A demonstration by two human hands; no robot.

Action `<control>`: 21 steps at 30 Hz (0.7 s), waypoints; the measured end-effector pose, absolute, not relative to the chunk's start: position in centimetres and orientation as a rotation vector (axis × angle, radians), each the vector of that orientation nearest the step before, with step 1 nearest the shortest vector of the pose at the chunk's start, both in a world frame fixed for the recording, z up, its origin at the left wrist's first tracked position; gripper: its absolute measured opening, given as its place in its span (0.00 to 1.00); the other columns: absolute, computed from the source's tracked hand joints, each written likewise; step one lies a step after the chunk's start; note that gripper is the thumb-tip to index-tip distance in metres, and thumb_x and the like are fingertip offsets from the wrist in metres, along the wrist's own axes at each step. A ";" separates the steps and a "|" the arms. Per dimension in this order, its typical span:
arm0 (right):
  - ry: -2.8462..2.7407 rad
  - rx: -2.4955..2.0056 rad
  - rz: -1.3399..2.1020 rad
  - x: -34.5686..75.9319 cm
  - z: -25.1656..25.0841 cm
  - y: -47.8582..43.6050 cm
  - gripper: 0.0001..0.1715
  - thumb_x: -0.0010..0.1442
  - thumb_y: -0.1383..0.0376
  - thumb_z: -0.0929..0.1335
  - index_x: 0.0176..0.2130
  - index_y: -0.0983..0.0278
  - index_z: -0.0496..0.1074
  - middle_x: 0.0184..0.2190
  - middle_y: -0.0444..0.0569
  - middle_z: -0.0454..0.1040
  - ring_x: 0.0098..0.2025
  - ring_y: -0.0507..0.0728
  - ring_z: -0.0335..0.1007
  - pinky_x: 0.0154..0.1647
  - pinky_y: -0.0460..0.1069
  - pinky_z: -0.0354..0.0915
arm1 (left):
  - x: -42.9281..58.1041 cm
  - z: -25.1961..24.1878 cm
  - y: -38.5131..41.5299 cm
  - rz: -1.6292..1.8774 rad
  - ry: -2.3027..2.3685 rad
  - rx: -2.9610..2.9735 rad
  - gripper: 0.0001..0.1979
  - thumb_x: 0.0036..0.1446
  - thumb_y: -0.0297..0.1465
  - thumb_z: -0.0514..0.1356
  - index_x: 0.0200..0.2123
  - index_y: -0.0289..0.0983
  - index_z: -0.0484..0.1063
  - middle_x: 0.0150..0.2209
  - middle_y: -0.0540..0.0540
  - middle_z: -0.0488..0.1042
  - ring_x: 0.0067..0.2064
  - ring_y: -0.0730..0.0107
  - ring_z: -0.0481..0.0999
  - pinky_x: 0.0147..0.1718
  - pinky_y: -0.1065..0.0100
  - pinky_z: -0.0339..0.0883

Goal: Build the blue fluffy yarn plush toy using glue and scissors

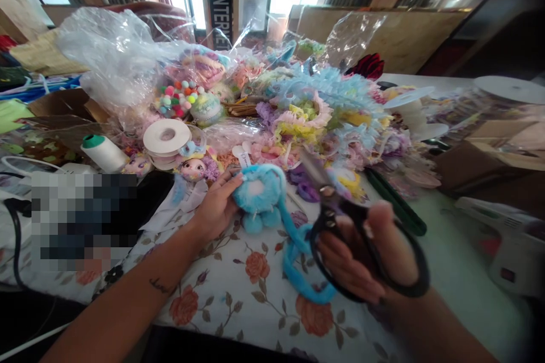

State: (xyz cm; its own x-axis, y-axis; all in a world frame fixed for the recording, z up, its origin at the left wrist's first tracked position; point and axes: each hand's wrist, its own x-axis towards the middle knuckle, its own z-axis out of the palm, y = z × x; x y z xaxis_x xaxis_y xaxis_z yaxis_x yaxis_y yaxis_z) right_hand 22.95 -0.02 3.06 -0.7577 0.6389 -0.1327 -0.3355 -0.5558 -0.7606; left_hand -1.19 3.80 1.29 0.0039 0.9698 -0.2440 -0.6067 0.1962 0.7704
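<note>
My left hand (219,204) grips a fluffy light-blue plush piece (258,195) by its left side, just above the flowered tablecloth. The piece has a pale round centre and small rounded lobes below. From its right side a fuzzy blue strip (289,272) runs down and loops on the cloth. My right hand (357,255) has its fingers and thumb through the handles of large black-handled scissors (327,198). The scissors point up and left, to the right of the plush piece; their blades are blurred, and whether they are parted I cannot tell.
Ruffled lace trims (315,102) and plastic bags (114,62) pile up behind. A ribbon spool (167,139), a thread cone (102,152) and a doll head (196,169) stand back left. At right are a dark green bar (395,201), a cardboard box (481,153) and a white device (506,244).
</note>
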 end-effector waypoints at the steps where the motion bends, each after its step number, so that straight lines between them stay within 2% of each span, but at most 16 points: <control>1: -1.074 -0.562 2.201 24.0 4.0 0.1 0.39 0.56 0.29 0.61 0.27 0.62 0.67 0.14 0.31 0.57 0.09 0.41 0.39 0.10 0.36 0.52 | -1.2 1.3 3.8 1.343 0.877 0.498 0.05 0.58 0.26 0.65 0.39 0.36 0.74 0.33 0.48 0.78 0.33 0.68 0.77 0.27 0.71 0.70; 5: -1.395 -0.797 1.727 29.1 7.8 0.1 0.35 0.59 0.33 0.63 0.28 0.61 0.65 0.16 0.31 0.57 0.12 0.40 0.42 0.15 0.37 0.47 | -1.4 1.5 4.2 1.422 0.864 0.384 0.05 0.62 0.23 0.60 0.38 0.35 0.76 0.33 0.48 0.79 0.33 0.70 0.77 0.31 0.72 0.73; 9: -1.675 -1.620 1.099 33.7 9.8 -0.8 0.33 0.57 0.37 0.68 0.24 0.63 0.66 0.13 0.38 0.61 0.16 0.44 0.56 0.20 0.44 0.50 | -1.8 1.5 4.7 1.501 0.849 0.279 0.06 0.63 0.22 0.59 0.39 0.33 0.76 0.36 0.46 0.81 0.34 0.70 0.78 0.34 0.72 0.75; 13: -1.788 -2.255 0.541 35.6 8.5 -2.0 0.28 0.57 0.45 0.72 0.25 0.66 0.73 0.22 0.52 0.76 0.25 0.56 0.70 0.27 0.49 0.57 | -1.9 1.4 4.7 1.467 0.852 0.248 0.08 0.65 0.22 0.57 0.38 0.33 0.77 0.34 0.47 0.81 0.33 0.71 0.79 0.33 0.72 0.76; 15: -1.821 -2.395 0.464 35.7 6.9 -2.3 0.26 0.60 0.48 0.71 0.24 0.66 0.74 0.24 0.57 0.78 0.28 0.60 0.73 0.28 0.50 0.59 | -1.9 1.2 4.5 1.439 0.837 0.281 0.07 0.64 0.22 0.58 0.37 0.34 0.77 0.34 0.47 0.81 0.32 0.72 0.78 0.32 0.73 0.76; 19: -1.773 -2.555 0.385 35.0 3.9 -1.8 0.21 0.59 0.55 0.71 0.20 0.62 0.70 0.24 0.55 0.77 0.28 0.61 0.72 0.25 0.50 0.56 | -1.7 1.0 4.2 1.387 0.849 0.402 0.06 0.60 0.22 0.62 0.39 0.35 0.77 0.34 0.48 0.81 0.31 0.71 0.78 0.28 0.73 0.76; 21: -1.770 -2.569 0.326 34.4 3.0 -1.3 0.19 0.61 0.56 0.69 0.22 0.62 0.70 0.26 0.56 0.77 0.30 0.63 0.74 0.26 0.50 0.56 | -1.5 0.9 4.1 1.375 0.849 0.454 0.06 0.59 0.22 0.62 0.39 0.36 0.76 0.32 0.49 0.79 0.30 0.72 0.78 0.25 0.75 0.75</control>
